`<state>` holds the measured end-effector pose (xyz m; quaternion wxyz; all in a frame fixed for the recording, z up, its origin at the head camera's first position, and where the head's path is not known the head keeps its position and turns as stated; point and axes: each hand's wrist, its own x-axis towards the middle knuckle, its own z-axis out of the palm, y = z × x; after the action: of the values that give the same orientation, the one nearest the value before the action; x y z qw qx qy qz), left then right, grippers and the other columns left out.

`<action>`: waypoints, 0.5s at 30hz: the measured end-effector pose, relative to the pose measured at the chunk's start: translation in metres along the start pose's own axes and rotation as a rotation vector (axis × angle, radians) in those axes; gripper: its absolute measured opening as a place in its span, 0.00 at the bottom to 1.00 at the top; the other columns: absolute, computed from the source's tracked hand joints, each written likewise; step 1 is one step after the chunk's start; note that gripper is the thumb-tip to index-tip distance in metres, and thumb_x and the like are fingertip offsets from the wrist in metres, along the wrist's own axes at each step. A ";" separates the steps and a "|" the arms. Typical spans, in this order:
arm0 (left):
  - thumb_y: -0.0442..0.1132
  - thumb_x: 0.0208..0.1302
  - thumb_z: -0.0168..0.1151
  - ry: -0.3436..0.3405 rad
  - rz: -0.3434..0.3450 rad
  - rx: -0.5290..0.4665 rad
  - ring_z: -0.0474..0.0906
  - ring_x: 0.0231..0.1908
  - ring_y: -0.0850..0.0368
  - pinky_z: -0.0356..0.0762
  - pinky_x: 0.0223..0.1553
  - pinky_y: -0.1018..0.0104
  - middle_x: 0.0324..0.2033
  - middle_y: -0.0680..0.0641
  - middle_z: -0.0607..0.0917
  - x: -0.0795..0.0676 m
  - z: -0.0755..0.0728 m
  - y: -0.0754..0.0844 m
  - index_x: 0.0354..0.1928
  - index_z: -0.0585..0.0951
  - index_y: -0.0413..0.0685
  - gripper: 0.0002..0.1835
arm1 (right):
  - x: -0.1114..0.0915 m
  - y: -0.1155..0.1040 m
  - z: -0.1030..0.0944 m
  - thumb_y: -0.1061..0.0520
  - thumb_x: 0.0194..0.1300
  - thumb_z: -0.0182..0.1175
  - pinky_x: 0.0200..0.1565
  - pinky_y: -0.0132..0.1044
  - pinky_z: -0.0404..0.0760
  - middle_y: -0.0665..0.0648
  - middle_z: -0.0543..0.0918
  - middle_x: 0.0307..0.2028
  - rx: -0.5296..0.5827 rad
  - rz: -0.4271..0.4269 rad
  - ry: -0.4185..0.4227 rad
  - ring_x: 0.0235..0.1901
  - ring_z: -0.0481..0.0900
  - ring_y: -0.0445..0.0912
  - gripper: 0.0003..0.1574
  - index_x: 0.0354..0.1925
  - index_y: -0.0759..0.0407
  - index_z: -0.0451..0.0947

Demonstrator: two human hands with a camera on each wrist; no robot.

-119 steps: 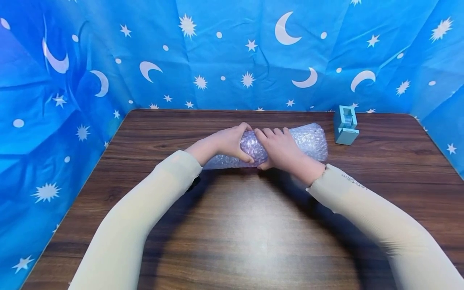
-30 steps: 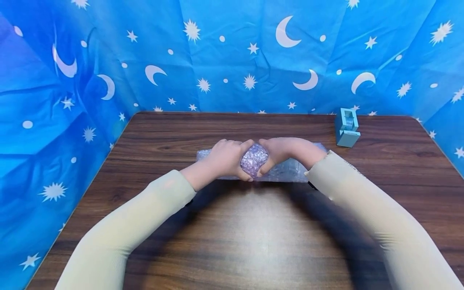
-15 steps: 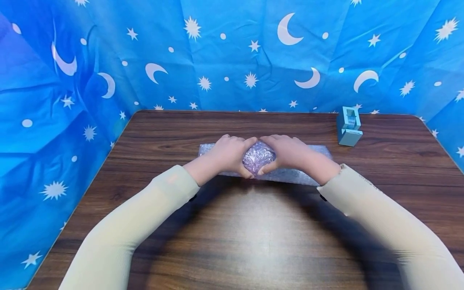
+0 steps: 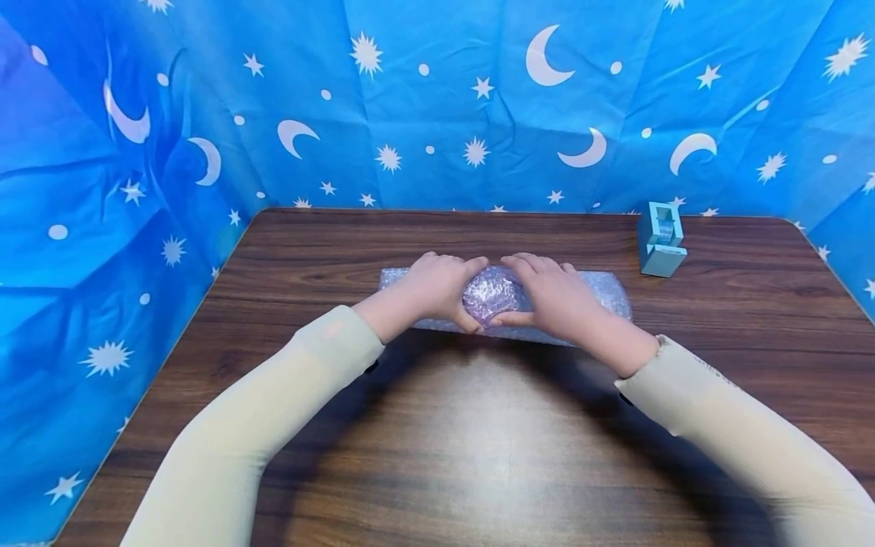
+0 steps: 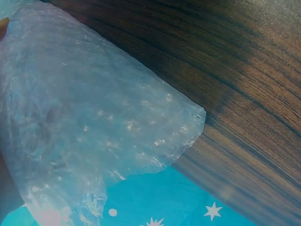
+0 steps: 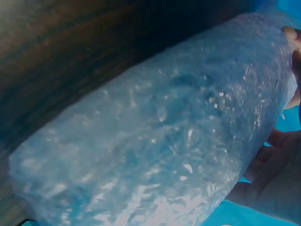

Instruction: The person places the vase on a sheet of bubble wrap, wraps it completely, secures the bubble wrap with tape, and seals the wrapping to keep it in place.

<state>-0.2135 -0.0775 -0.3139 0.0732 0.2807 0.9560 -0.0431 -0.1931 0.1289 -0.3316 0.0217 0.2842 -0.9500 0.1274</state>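
A clear bubble-wrap bundle point(image 4: 494, 295) lies crosswise on the table, bulging and faintly purple in the middle. What it wraps is hidden. My left hand point(image 4: 436, 290) grips it left of the middle, thumb along the near side, fingers over the far side. On the right of the bulge, my right hand point(image 4: 566, 301) holds it likewise, its thumb pointing at the left thumb. The left wrist view shows the bundle's loose flat end point(image 5: 108, 108) flaring over the wood. Filling the right wrist view is its rounded crinkled side point(image 6: 178, 132), with fingers point(image 6: 277, 165) at the right edge.
A light blue tape dispenser point(image 4: 661, 243) stands at the back right of the dark wooden table point(image 4: 342, 243). Blue cloth point(image 4: 451, 91) printed with moons and stars hangs behind the table and along its sides.
Since four seconds ago the bundle has come nearer and levelled out. In the last second my right hand has shifted right and turned, its fingers now spread over the top; my left hand keeps its grip.
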 end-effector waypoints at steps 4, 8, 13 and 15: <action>0.68 0.47 0.76 -0.013 -0.005 -0.006 0.83 0.60 0.46 0.78 0.64 0.45 0.62 0.41 0.84 0.002 -0.001 -0.001 0.78 0.63 0.47 0.60 | -0.006 -0.001 0.001 0.32 0.60 0.70 0.68 0.68 0.70 0.67 0.70 0.73 0.009 -0.003 0.025 0.72 0.69 0.64 0.58 0.76 0.60 0.62; 0.67 0.47 0.77 -0.023 -0.003 -0.013 0.83 0.61 0.46 0.79 0.63 0.46 0.62 0.41 0.84 0.006 -0.001 -0.002 0.78 0.64 0.47 0.59 | -0.012 -0.003 0.003 0.31 0.59 0.70 0.68 0.68 0.71 0.67 0.69 0.73 -0.030 -0.029 0.071 0.72 0.69 0.64 0.60 0.76 0.61 0.61; 0.65 0.48 0.77 -0.048 0.000 -0.035 0.83 0.60 0.47 0.81 0.62 0.48 0.61 0.42 0.85 0.010 -0.003 -0.005 0.77 0.65 0.48 0.57 | -0.016 -0.007 0.009 0.27 0.53 0.72 0.67 0.71 0.69 0.68 0.67 0.75 -0.094 -0.054 0.108 0.73 0.67 0.64 0.68 0.77 0.61 0.59; 0.65 0.49 0.77 -0.057 0.002 -0.045 0.83 0.59 0.48 0.82 0.61 0.48 0.60 0.42 0.85 0.011 -0.004 -0.006 0.77 0.65 0.48 0.57 | -0.016 -0.009 0.012 0.26 0.51 0.73 0.68 0.72 0.68 0.69 0.66 0.75 -0.101 -0.052 0.105 0.73 0.67 0.65 0.70 0.78 0.61 0.58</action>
<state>-0.2262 -0.0759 -0.3113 0.1068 0.2788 0.9539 -0.0295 -0.1747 0.1276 -0.3428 0.0889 0.3004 -0.9451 0.0933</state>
